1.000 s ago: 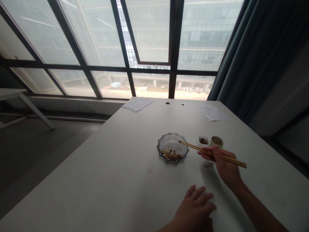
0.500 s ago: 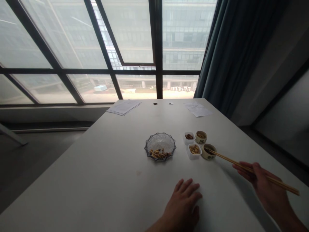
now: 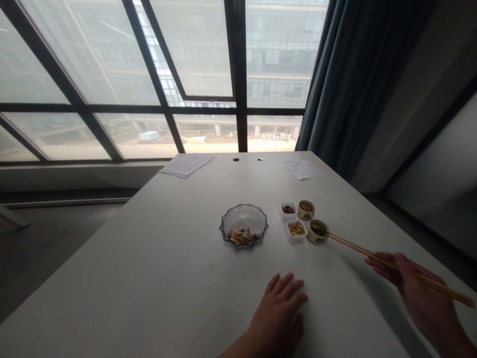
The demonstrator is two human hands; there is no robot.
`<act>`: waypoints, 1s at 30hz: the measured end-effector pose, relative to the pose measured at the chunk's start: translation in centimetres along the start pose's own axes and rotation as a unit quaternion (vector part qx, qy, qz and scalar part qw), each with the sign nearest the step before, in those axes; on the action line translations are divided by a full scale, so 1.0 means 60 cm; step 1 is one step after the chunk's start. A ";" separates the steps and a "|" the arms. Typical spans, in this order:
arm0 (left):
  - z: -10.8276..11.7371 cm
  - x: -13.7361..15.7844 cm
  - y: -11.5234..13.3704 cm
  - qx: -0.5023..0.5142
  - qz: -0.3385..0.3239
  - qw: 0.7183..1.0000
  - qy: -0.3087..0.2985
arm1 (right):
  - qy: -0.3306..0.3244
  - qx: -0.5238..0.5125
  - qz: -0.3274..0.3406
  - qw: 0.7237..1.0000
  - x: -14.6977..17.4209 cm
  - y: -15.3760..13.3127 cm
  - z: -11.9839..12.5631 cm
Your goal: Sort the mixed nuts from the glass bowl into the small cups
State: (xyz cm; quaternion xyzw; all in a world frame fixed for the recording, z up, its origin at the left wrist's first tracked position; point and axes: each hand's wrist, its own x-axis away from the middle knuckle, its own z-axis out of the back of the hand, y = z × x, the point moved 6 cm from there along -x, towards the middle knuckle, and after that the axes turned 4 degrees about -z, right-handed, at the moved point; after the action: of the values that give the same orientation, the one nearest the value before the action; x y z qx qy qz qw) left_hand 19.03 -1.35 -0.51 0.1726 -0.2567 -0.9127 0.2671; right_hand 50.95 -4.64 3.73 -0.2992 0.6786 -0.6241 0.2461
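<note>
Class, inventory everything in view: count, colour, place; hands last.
Table: 1, white, centre
Glass bowl: 1, greyish clear, mid-table
Square cups: 2, white, right of bowl
Round pots: 2, beige, beside cups
Small pieces: many, tan to brown, in bowl, cups, pots
Chopsticks: 2, light brown, tips at nearer pot
Papers: several, white, table's far corners
Round holes: 2, dark and part-white, table's far end
Window frame: 1, dark, beyond table
Building: 1, pale, outside
Curtain: 1, blue-grey, right
Furniture leg: 1, white, left edge
Left hand: 1, bare, near centre
Right hand: 1, bare, right, holding chopsticks
</note>
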 end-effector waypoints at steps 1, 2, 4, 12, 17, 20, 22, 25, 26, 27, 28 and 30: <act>0.001 0.000 0.001 0.000 0.001 1.000 0.000 | -0.001 0.001 0.001 1.000 0.000 -0.001 -0.002; 0.002 0.000 0.001 0.000 0.001 1.000 0.001 | -0.005 0.001 0.003 1.000 0.000 -0.002 -0.005; 0.003 -0.001 0.002 -0.001 0.002 1.000 0.002 | -0.015 0.005 0.008 1.000 -0.001 -0.003 -0.014; 0.006 -0.001 0.004 0.000 0.001 1.000 -0.001 | -0.036 0.015 0.041 0.998 0.002 -0.019 -0.052; 0.008 -0.002 0.009 -0.008 0.002 1.000 0.005 | -0.135 0.035 0.079 0.987 0.032 -0.064 -0.169; 0.008 -0.002 0.010 -0.015 -0.003 1.000 0.010 | -0.238 0.050 0.094 0.965 0.058 -0.073 -0.274; 0.006 -0.002 0.009 -0.016 -0.007 1.000 0.012 | -0.299 0.055 0.089 0.949 0.071 -0.061 -0.337; 0.003 0.000 0.005 -0.006 -0.018 1.000 0.012 | -0.373 0.091 0.086 0.920 0.082 -0.030 -0.405; 0.002 0.001 0.004 -0.001 -0.021 1.000 0.010 | -0.390 0.111 0.094 0.909 0.084 -0.021 -0.420; 0.000 0.001 0.002 0.002 -0.023 1.000 0.008 | -0.403 0.132 0.105 0.900 0.085 -0.014 -0.432; -0.002 0.002 0.001 0.005 -0.024 1.000 0.007 | -0.413 0.149 0.115 0.891 0.086 -0.008 -0.441; -0.005 0.002 -0.002 0.006 -0.024 1.000 0.007 | -0.424 0.172 0.130 0.880 0.086 -0.002 -0.453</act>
State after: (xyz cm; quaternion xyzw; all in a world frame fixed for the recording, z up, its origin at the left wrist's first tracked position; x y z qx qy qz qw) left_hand 19.04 -1.46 -0.86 0.1869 -0.2563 -0.9160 0.2454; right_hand 28.13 10.68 6.78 -0.3966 0.4241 -0.5071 0.6369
